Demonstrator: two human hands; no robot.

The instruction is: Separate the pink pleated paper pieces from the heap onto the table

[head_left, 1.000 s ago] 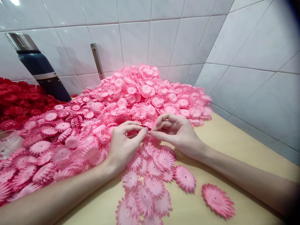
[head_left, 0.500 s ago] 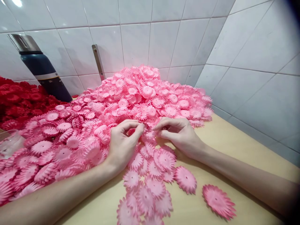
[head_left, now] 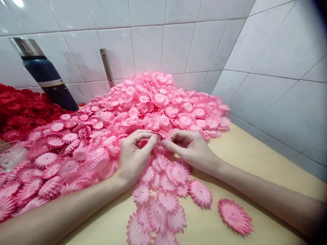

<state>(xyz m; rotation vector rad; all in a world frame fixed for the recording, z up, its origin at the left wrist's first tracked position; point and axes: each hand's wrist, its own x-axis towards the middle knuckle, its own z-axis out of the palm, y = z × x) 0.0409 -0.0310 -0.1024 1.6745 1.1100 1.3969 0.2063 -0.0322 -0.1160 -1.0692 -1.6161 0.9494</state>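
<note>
A big heap of pink petal discs (head_left: 143, 112) covers the wooden table (head_left: 255, 163) up to the tiled wall. My left hand (head_left: 134, 154) and my right hand (head_left: 190, 148) meet at the heap's near edge, fingertips pinched together on one small pink petal disc (head_left: 158, 139). Both hands rest on the loose discs below them. Several single discs (head_left: 158, 204) lie spread in front of my wrists, and one disc (head_left: 235, 217) lies apart at the right.
A dark blue flask with a steel cap (head_left: 43, 73) leans on the wall at the back left. Red petal discs (head_left: 20, 109) are piled at the far left. A metal strip (head_left: 107, 68) leans on the tiles. A clear plastic bag (head_left: 10, 156) lies at the left edge.
My right hand dipped to the heap half a second ago and its fingertips have come back to meet the left hand's. The left hand has barely moved.
</note>
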